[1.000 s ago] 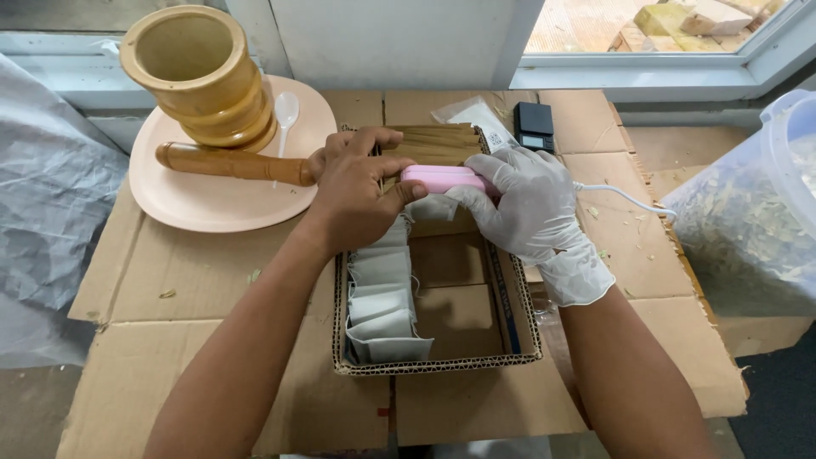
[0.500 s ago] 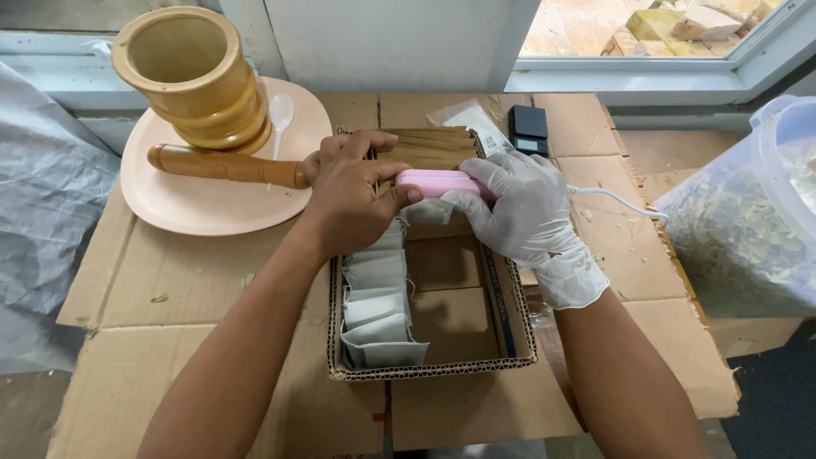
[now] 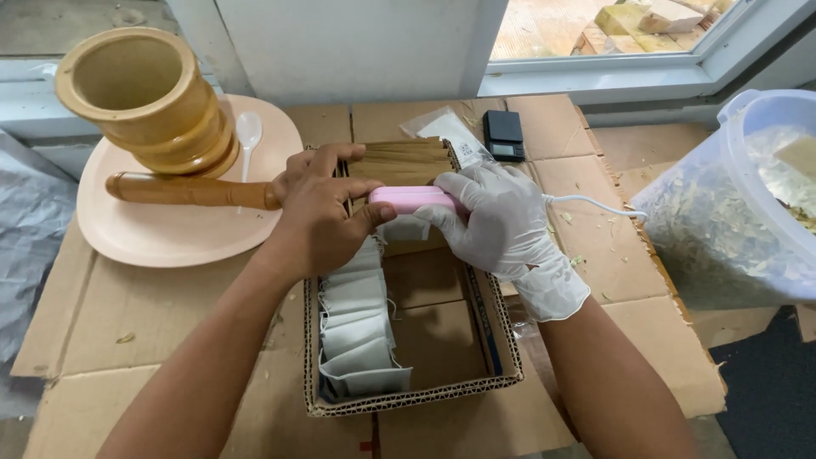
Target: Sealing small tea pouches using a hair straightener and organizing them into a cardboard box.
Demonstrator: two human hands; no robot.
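A pink sealer (image 3: 416, 199) is gripped by both hands (image 3: 319, 212) (image 3: 501, 221) over a sachet (image 3: 404, 228) above the cardboard box (image 3: 501, 340), one row of sachets (image 3: 357, 331) filed, half unfilled.

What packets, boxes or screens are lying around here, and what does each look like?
Small scale: black, rectangular, grey screen, by the window.
Clear bag: beside the scale.
Cardboard box: brown, open, centre.
White sachets: rowed along the box's left side.
Brown envelopes: stacked at the box's far end.
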